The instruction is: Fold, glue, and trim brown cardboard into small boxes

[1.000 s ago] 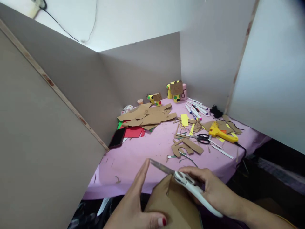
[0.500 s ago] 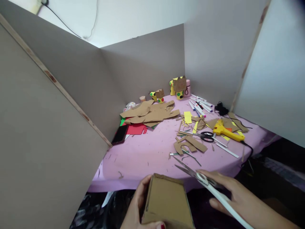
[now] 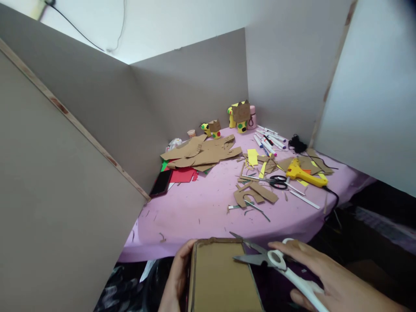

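My left hand (image 3: 177, 277) is wrapped round the left side of a brown cardboard box (image 3: 224, 277), low in the view in front of the table edge. My right hand (image 3: 320, 268) grips white-handled scissors (image 3: 276, 262). Their blades are spread apart, one tip over the box's top right corner and the other over its face. Whether the blades touch the cardboard I cannot tell. The lower part of the box is cut off by the frame's bottom.
On the pink-covered table (image 3: 182, 212) lie cardboard sheets (image 3: 208, 151), a phone (image 3: 161, 183), black scissors (image 3: 278, 182), a yellow glue gun (image 3: 305, 174), cardboard scraps (image 3: 248, 197) and several markers (image 3: 269, 141). Decorated cardboard figures (image 3: 241, 117) stand behind. Grey panels (image 3: 195, 82) enclose the table.
The scissors have moved left and down onto the box's upper right edge, and their blades have opened wider. The box has tilted slightly and shifted left with my left hand.
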{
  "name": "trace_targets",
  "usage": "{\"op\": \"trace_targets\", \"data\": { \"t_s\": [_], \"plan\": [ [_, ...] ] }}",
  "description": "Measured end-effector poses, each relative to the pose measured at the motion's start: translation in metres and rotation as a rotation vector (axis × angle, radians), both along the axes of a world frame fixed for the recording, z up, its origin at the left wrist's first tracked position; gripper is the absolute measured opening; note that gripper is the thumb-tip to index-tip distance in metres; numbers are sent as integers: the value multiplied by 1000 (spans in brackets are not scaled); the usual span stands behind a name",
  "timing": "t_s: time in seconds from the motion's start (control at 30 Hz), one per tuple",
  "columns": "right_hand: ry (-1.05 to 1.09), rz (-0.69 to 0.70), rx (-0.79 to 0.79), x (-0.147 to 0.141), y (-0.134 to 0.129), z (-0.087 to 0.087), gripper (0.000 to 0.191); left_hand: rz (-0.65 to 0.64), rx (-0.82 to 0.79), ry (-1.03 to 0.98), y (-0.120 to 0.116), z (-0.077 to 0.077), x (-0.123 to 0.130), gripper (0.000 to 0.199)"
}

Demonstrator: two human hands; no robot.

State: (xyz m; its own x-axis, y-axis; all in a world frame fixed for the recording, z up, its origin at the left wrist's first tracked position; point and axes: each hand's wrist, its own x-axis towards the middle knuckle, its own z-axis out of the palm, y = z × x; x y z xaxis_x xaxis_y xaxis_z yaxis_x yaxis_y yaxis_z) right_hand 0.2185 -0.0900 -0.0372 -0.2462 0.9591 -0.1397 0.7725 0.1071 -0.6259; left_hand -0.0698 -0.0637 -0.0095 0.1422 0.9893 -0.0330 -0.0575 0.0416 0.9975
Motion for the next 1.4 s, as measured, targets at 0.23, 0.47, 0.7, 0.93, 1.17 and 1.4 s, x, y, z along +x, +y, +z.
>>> {"op": "trace_targets", "data": {
  "t_s": [0.23, 0.47, 0.7, 0.93, 1.17, 1.4],
  "plan": [
    [15, 19, 28, -3, 2, 11, 61, -50, -414, 50, 30, -11, -5, 32],
    [11, -26, 135, 3, -4, -1, 58, -7, -528, -26, 30, -14, -6, 23],
    [2, 7, 203, 11, -5, -8, 50, -57, -732, -123, 38, -9, -4, 33],
    [32, 83, 169, 17, -6, -6, 52, -124, -631, -66, 33, -16, -6, 30],
    [86, -10, 204, 25, -12, -22, 53, -145, -587, -60, 30, -11, -6, 29],
    [95, 25, 262, 38, -11, -24, 56, -233, -649, -35, 37, 5, 4, 25]
  ]
}}
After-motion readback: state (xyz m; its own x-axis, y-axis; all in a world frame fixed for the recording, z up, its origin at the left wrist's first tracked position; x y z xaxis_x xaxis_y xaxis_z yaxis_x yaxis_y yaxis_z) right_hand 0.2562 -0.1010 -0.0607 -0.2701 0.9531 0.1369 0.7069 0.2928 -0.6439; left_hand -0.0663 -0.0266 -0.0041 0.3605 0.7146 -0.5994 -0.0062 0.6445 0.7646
